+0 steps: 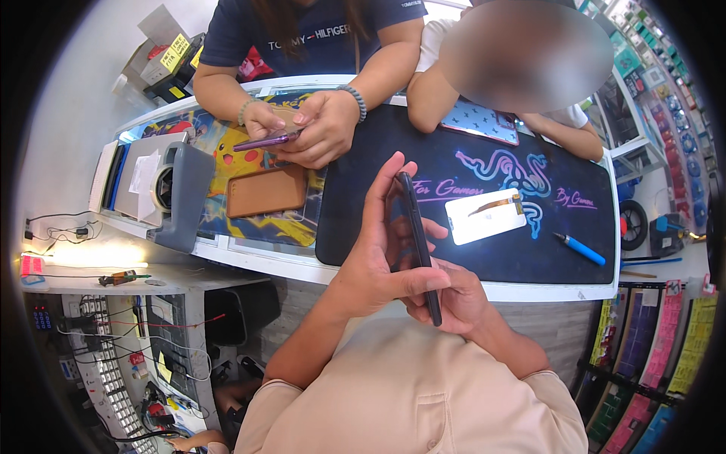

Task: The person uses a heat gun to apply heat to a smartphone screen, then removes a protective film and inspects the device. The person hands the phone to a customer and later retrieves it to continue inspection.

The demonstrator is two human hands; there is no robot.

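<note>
A dark smartphone (420, 246) stands nearly edge-on to me above the front edge of the counter. My left hand (372, 253) grips it, fingers stretched along the far side and thumb across the lower part. My right hand (463, 296) is closed around its lower end from the right, partly hidden behind the phone. Beyond the phone, on a black desk mat (363, 189), lies a white card (488, 219) with a brown flex strip. A blue pen-like tool (584, 250) rests to the card's right.
Across the counter, one person's hands (321, 125) hold a purple phone (266, 141); another leans beside a blue-patterned phone or case (480, 125). A brown phone case (266, 193) and grey tape dispenser (185, 200) occupy the left. Accessory racks (643, 348) stand right; a cluttered bench (144, 281) stands left.
</note>
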